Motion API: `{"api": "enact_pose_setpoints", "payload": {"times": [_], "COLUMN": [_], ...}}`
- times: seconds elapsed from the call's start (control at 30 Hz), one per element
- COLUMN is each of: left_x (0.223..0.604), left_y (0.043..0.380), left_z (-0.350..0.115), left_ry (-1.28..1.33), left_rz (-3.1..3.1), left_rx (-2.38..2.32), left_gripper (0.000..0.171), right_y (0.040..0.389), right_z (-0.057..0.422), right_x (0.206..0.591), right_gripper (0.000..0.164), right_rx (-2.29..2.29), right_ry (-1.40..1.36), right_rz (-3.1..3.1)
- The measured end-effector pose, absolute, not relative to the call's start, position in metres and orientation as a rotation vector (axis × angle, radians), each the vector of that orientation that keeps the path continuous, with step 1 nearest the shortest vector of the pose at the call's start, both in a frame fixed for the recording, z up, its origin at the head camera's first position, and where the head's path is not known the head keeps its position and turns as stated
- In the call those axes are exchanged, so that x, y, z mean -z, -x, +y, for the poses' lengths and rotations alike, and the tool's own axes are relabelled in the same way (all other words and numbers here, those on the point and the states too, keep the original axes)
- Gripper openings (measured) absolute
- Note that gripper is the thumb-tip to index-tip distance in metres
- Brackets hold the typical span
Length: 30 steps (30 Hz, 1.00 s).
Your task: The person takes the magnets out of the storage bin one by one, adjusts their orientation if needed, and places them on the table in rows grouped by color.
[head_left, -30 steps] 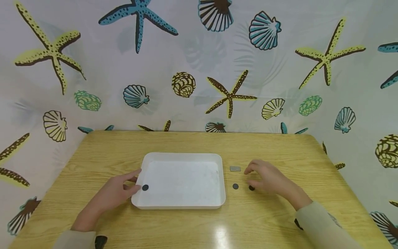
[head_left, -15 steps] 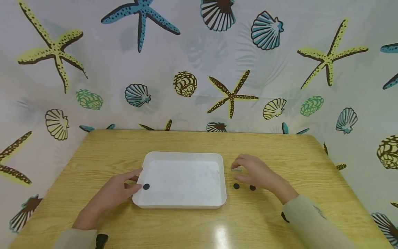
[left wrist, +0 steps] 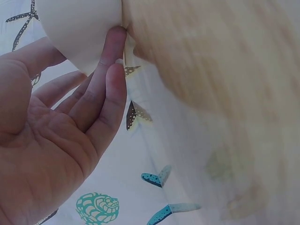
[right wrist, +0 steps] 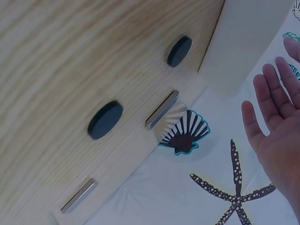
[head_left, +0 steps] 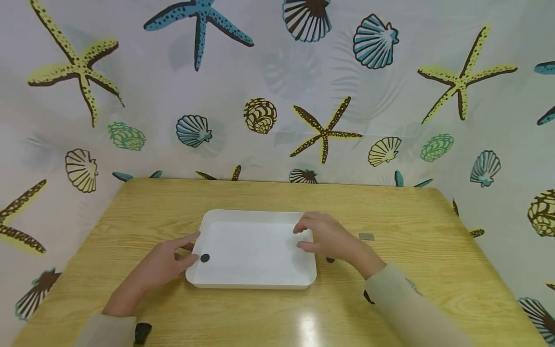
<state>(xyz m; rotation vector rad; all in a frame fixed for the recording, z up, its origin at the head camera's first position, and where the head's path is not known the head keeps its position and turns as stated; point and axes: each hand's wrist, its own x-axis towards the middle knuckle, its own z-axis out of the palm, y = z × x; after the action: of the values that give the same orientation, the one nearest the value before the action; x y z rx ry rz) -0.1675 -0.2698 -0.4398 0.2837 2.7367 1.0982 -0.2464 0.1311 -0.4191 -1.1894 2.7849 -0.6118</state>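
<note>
The white tray (head_left: pixel 256 250) lies on the table with a small black disc (head_left: pixel 205 258) near its left wall. My left hand (head_left: pixel 158 267) touches the tray's left side, thumb and index fingertips right at the rim; in the left wrist view its fingers (left wrist: pixel 115 47) lie against the outer wall. Over the tray's right edge is my right hand (head_left: pixel 329 236), thumb and index finger apart, nothing visible between them. Two dark discs (right wrist: pixel 105 119) and two thin grey rectangular pieces (right wrist: pixel 161 110) lie under and beside it; the head view shows one rectangle (head_left: pixel 366 236) right of the hand.
The wooden table (head_left: pixel 173 318) reaches back to a white cloth (head_left: pixel 243 58) printed with starfish and shells. In the head view my right hand and forearm cover part of the small pieces beside the tray.
My right hand has moved left, from over the small pieces to the tray's right edge. A grey rectangle it covered now shows. The left hand stays at the tray's left side.
</note>
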Motion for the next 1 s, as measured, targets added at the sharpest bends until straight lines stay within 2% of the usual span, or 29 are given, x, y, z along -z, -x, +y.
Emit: {"api": "enact_pose_setpoints", "payload": {"times": [0.3,1.0], "left_x": [0.443,0.440], "left_y": [0.169,0.168], "left_z": [-0.271,-0.271], "left_ry": [-0.281,-0.269], "left_rz": [2.738,2.744], "left_rx": [-1.098,-1.099], "left_gripper": [0.062,0.062], "right_y": [0.240,0.229], "right_z": [0.087,0.010], "right_x": [0.415,0.402], "right_gripper": [0.028,0.031], "right_rx": [0.581,0.215], "right_ry": [1.185,1.415], "right_rz": [2.686,2.670]}}
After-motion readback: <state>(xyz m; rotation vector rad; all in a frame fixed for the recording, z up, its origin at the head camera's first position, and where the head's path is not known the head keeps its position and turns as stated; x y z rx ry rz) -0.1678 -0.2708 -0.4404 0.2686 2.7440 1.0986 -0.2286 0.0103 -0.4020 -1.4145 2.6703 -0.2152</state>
